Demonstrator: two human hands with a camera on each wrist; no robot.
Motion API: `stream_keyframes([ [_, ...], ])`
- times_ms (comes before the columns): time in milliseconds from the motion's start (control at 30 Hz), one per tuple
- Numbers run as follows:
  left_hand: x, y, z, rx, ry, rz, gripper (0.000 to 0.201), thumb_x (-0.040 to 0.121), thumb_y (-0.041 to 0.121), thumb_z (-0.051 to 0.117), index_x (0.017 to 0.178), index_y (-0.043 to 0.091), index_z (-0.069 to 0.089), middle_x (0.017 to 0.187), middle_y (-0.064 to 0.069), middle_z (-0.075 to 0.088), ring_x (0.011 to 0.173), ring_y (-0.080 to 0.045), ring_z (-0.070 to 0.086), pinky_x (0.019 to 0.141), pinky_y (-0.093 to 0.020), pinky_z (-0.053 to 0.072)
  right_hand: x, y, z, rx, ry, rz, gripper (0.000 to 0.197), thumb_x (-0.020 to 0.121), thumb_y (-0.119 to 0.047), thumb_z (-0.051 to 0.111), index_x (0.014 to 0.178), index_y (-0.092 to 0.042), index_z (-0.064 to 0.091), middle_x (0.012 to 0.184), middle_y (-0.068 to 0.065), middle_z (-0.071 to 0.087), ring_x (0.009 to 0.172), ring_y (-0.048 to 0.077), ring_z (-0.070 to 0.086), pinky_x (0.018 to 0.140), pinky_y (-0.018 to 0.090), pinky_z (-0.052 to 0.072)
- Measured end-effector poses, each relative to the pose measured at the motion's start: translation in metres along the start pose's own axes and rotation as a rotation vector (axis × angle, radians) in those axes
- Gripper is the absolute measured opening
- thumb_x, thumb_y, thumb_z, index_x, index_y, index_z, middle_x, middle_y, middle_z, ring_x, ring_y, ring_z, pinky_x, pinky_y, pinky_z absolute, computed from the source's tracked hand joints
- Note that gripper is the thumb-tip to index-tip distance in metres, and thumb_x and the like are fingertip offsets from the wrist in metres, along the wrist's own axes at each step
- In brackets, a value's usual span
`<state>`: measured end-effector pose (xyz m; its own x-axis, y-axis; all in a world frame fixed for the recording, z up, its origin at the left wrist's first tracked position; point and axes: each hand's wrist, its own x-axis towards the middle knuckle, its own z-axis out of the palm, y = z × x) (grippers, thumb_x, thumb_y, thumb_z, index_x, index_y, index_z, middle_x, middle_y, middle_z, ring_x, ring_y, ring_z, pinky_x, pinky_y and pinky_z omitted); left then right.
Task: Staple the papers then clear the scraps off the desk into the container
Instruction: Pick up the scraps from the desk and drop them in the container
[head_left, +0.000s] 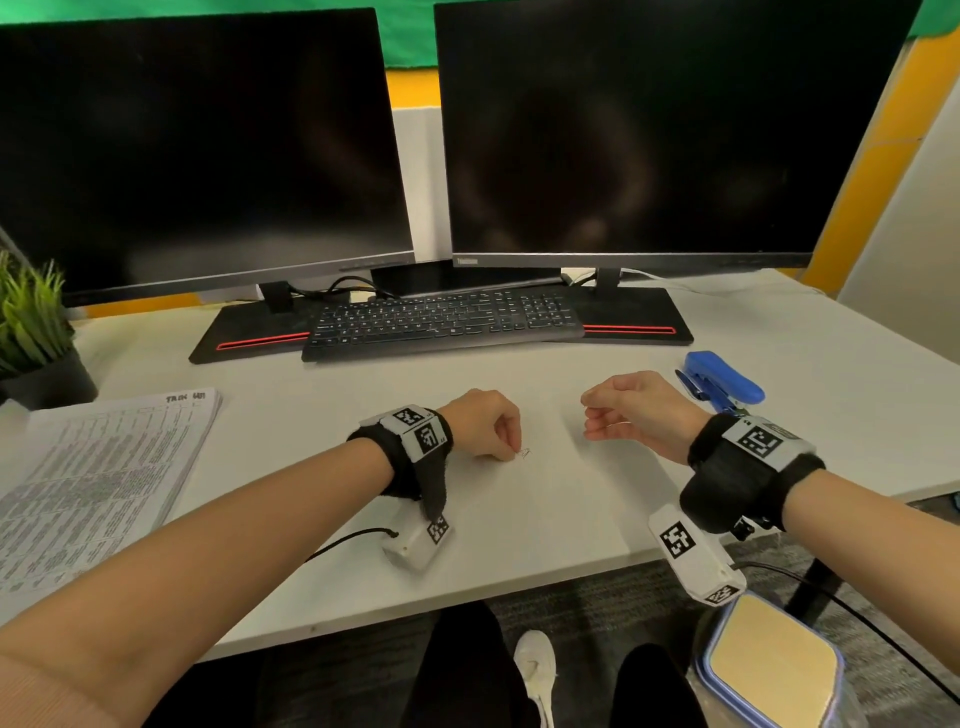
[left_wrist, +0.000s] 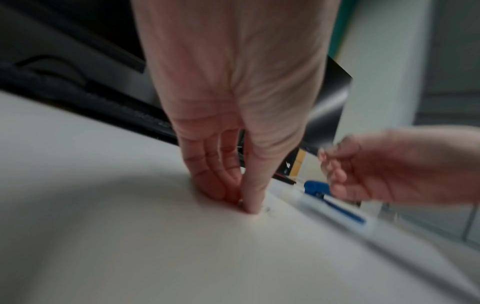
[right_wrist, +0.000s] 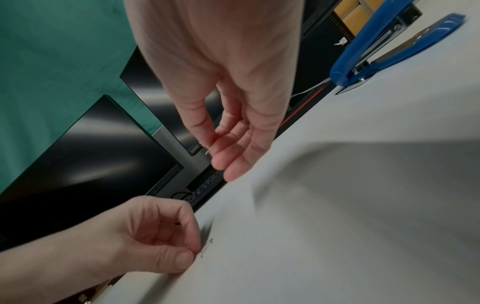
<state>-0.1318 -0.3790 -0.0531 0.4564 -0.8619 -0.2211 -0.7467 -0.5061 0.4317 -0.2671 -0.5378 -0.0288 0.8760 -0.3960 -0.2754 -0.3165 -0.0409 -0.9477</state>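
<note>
Office desk (head_left: 519, 519): twin monitors (head_left: 208, 145), keyboard (head_left: 441, 322).

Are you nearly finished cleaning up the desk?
Partly. The papers lie stacked aside and the stapler is put down. The left hand is pinching up a stray staple; the right hand holds another scrap. Both must go into the container.

The head view is bright and sharp, but bent at its edges. Both wrist views are dim and blurry. Soft grey shadows lie on the flat white tabletop (right_wrist: 363, 205).
</note>
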Motion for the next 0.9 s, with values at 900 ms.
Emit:
stream_keyframes([
  [900,0.014,0.070,-0.026,-0.620,0.225,0.004,0.013,0.080,-0.005,0.068,0.078,0.008,0.068,0.076,-0.007,0.066,0.066,-0.014,0.064,0.064,-0.017,0.059,-0.038,0.014,-0.038,0.525,0.111,0.096,0.006,0.092,-0.004,0.052,0.091,-0.001,0.057,0.076,0.010,0.055,0.071,0.020,0.059,0.072,0.032,0.058],
])
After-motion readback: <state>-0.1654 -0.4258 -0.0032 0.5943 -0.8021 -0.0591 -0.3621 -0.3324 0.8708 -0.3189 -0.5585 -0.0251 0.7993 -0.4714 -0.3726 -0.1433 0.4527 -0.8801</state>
